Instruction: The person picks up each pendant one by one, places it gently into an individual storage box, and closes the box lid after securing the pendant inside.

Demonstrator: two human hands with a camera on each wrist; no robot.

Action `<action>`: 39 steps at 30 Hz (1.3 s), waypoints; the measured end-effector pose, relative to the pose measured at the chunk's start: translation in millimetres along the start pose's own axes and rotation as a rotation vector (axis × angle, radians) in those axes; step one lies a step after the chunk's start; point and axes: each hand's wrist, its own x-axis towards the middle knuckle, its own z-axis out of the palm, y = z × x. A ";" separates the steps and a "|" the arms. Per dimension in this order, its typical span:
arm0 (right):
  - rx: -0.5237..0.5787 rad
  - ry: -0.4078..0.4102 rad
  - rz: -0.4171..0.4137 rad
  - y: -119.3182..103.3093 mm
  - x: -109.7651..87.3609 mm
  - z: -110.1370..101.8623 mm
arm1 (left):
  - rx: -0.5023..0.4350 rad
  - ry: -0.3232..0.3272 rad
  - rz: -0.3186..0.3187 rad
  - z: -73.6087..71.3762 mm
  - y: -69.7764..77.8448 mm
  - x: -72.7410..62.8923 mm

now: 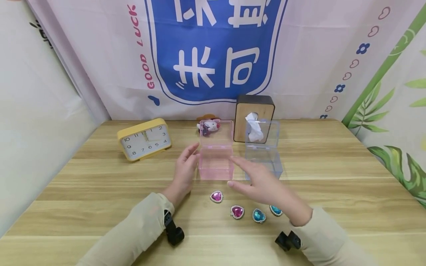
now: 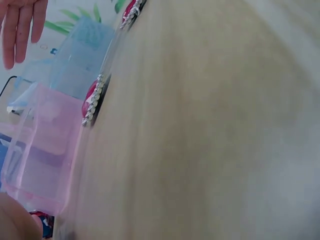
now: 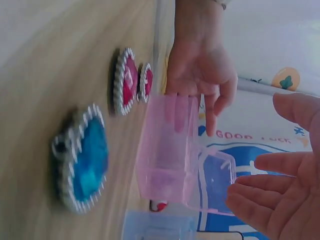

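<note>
A translucent pink box [image 1: 216, 173] stands on the table with its lid [image 1: 217, 133] raised. My left hand [image 1: 185, 168] is at the box's left side, fingers extended along the wall; in the right wrist view, that hand's fingers [image 3: 178, 115] show through the pink plastic. My right hand [image 1: 261, 183] hovers at the right front of the box, fingers spread and holding nothing. In front lie two pink heart-shaped gems, a farther one [image 1: 216, 197] and a nearer one [image 1: 237, 212]. Two blue gems lie further right, one whole [image 1: 259, 215], the other [image 1: 276, 210] partly hidden by my right forearm.
A translucent blue box [image 1: 275, 168], lid up, stands right of the pink one. Behind them are a tissue box [image 1: 240, 127] and a small plush toy [image 1: 209, 126]. A yellow clock [image 1: 144, 140] sits at the back left, before a hanging cloth [image 1: 113, 66].
</note>
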 end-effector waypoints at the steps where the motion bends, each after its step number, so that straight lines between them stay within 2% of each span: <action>1: 0.014 -0.016 -0.001 -2.0 0.5 2.2 | 0.000 0.000 0.003 0.6 -1.0 -0.6; 8: 0.132 -0.108 -0.006 -9.4 4.4 16.6 | 0.061 -0.002 0.053 3.1 -6.2 -0.5; 14: 0.183 -0.171 -0.059 -6.7 9.0 25.2 | 0.050 -0.015 0.059 4.9 -7.2 1.1; 20: 0.298 -0.248 0.009 -2.4 15.2 33.4 | 0.055 0.006 0.041 4.1 -9.7 0.9; 30: 0.294 -0.279 0.129 -1.3 23.7 43.2 | 0.057 -0.007 0.027 2.9 -15.1 1.8; 39: 0.239 -0.230 0.132 -2.3 29.6 55.9 | 0.069 -0.019 0.031 3.4 -17.9 0.1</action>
